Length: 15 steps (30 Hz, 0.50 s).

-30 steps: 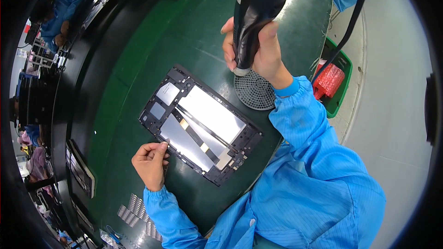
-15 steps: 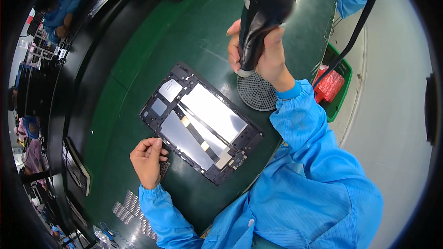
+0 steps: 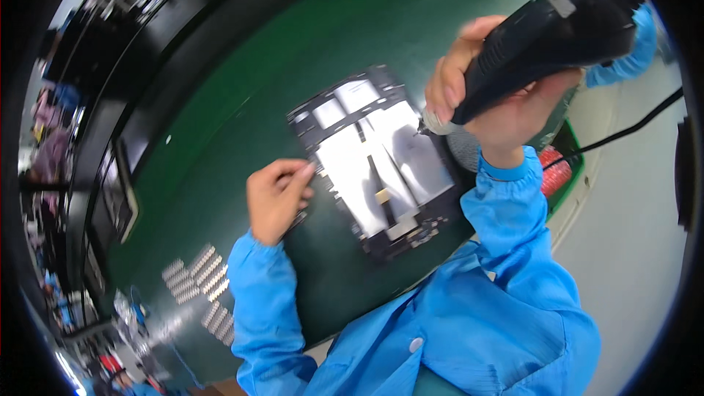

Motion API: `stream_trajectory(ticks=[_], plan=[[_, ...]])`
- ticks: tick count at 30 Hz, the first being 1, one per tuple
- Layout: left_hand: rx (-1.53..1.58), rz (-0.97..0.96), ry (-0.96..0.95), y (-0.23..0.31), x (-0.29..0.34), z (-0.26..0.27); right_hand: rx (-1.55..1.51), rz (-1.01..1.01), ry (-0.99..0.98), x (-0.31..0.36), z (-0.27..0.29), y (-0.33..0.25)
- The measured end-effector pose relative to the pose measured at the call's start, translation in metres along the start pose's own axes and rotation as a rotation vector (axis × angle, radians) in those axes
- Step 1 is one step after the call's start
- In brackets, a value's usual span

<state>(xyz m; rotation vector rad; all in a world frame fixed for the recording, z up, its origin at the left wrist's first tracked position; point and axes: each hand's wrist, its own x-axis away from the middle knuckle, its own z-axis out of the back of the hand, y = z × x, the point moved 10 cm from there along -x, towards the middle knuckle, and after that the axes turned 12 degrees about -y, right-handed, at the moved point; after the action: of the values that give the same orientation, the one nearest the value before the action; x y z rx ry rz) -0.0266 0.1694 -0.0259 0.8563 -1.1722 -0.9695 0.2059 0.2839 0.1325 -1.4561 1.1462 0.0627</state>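
An opened tablet-like device [image 3: 348,187] lies on the green table, its silvery inner panels and dark ribbon cable showing. My right hand [image 3: 506,121] is wrapped around a black electric screwdriver [image 3: 543,48]. The tool is tilted, its pale nose and bit close to the device's upper right edge; whether the bit touches is too blurred to tell. At the device's left edge, my left hand [image 3: 273,202] is closed with thumb and fingertips together. What it pinches, if anything, does not show. A small dark piece is partly hidden under that hand.
A round perforated grey tray [image 3: 463,149] sits right of the device, partly behind my right hand. Several small metal strips [image 3: 209,273] lie at the lower left. A green bin [image 3: 576,180] holds a red wrapped bundle [image 3: 554,171]. A black cable [image 3: 623,136] crosses the right side.
The view has shifted and turned. My right hand has brought the screwdriver from above the round tray to the device's right edge, tilting it. My left hand stays closed by the left edge.
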Motion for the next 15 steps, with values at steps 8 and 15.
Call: stream_trajectory(ticks=[8,15], plan=[[0.011,-0.068,-0.051,-0.011,0.011,0.005,0.188,-0.253,-0.224,-0.022,-0.099,0.085],[0.024,-0.087,-0.099,-0.015,0.013,0.004,0.196,-0.278,-0.248,-0.013,-0.107,0.101]])
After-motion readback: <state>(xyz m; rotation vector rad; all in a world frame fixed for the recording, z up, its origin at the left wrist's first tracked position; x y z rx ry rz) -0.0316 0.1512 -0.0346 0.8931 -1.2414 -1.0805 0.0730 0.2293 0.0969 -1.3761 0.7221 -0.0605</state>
